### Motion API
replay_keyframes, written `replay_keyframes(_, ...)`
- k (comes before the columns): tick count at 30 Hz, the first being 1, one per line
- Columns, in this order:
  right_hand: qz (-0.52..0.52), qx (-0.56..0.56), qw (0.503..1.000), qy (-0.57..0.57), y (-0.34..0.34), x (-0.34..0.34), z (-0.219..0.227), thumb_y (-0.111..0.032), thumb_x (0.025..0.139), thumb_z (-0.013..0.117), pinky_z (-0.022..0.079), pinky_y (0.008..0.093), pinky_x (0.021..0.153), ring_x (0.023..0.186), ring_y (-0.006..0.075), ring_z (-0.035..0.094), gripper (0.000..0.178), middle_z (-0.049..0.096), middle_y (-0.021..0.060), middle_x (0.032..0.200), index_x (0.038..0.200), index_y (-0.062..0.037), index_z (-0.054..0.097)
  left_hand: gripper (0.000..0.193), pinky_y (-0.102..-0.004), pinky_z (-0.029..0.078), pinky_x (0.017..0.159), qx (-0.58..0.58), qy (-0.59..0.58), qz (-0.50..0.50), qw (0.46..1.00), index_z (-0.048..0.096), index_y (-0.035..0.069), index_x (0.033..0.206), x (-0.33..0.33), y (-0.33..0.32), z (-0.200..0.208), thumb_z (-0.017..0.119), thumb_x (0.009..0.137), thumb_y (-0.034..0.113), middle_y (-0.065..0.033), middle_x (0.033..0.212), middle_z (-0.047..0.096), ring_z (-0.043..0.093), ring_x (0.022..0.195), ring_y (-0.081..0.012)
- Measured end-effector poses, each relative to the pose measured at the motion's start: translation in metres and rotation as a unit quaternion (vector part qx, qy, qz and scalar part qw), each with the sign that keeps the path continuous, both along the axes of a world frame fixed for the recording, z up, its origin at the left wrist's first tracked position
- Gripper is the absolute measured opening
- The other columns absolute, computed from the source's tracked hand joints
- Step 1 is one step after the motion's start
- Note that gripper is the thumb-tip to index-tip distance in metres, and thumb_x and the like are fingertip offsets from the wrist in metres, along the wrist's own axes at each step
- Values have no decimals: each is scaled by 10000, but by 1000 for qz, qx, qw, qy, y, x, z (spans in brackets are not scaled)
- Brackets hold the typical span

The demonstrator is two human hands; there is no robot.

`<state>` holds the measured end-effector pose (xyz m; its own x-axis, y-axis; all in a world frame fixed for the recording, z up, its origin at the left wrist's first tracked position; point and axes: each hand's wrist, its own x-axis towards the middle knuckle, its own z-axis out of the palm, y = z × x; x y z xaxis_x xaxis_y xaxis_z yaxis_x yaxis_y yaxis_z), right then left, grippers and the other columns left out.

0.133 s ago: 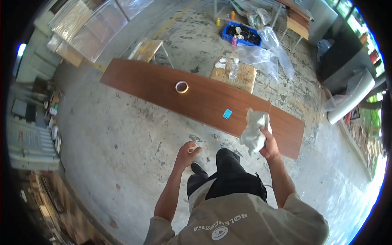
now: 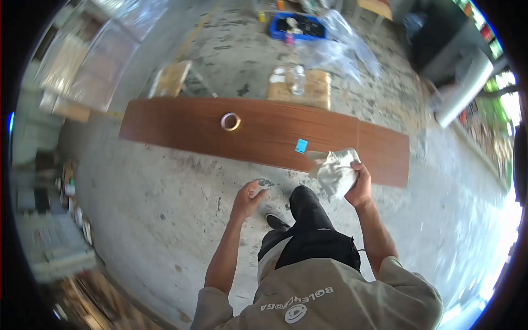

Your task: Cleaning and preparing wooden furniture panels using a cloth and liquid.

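Note:
My right hand [image 2: 359,186] is closed around one side of a crumpled white cloth [image 2: 336,171], which hangs over the near edge of a long brown wooden board [image 2: 187,129]. To the left, my left hand [image 2: 248,201] is held in the air short of the board, fingers apart and curved, holding nothing. On the board lie a roll of tape [image 2: 238,122], left of the middle, and a small blue card or sticker [image 2: 301,146] just beyond the cloth. A thin seam crosses the board near its right end.
Behind the board stand a cardboard-topped stool [image 2: 308,98] with a clear plastic bottle [image 2: 298,82], and another low stool [image 2: 171,80]. Farther off are a blue crate [image 2: 273,31] of dark items and clear plastic sheeting [image 2: 352,47]. A white roll [image 2: 467,91] leans at the right.
The view has turned, so the board lies more level and lower in the picture. The cloth in my right hand has swung, bunching toward the left. My left hand stays open.

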<state>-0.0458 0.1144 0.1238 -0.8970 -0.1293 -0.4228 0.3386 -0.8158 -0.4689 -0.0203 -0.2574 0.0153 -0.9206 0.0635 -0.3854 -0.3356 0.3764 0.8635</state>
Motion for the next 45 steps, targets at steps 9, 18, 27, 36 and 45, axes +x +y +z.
replay_keyframes(9, -130, -81, 987, -38, -46, -21, -81, -212, 902, 508, 479, 508, 1134, 1277, 355, 625, 605, 633, 200, 1394, 1454, 35, 503, 1094, -481, 387, 1173, 96, -9, -109, 989, 282, 65, 1627, -185, 24, 20, 915, 799, 398, -223, 1641, 356, 408, 1490, -370)
replay_keyframes(18, -175, -88, 980, -40, -79, -110, -118, -207, 891, 665, 560, 512, 1046, 1196, 357, 674, 679, 647, 216, 1332, 1482, 38, 436, 1406, -491, 274, 1257, 7, 173, -92, 981, 79, 22, 1645, -424, 93, -96, 1008, 646, 364, -283, 1669, 172, 261, 1539, -397)
replay_keyframes(27, -206, -74, 965, -143, -111, -108, -188, -90, 916, 522, 586, 419, 975, 1099, 298, 705, 518, 659, 201, 1289, 1407, 74, 496, 789, -360, 452, 1101, -25, 203, -198, 959, 516, -34, 1451, -469, 124, -139, 909, 829, 251, -137, 1381, 612, 582, 1275, -220)
replay_keyframes(36, -382, 141, 883, -233, -177, -135, -212, -212, 1006, 673, 580, 325, 877, 992, 198, 719, 379, 721, 120, 1137, 1296, 25, 614, 573, -384, 546, 979, 166, 260, -365, 878, 635, 0, 1258, -444, 68, -104, 921, 794, 177, -142, 1257, 673, 666, 1127, -252)
replay_keyframes(45, -160, 718, 675, -62, -230, -74, -90, -183, 846, 808, 414, 480, 1116, 1291, 402, 548, 656, 583, 216, 1399, 1424, -22, 542, 728, -403, 543, 1048, 196, 106, -420, 880, 499, -11, 1414, -365, -10, -42, 900, 815, 95, -166, 1326, 648, 632, 1229, -274)
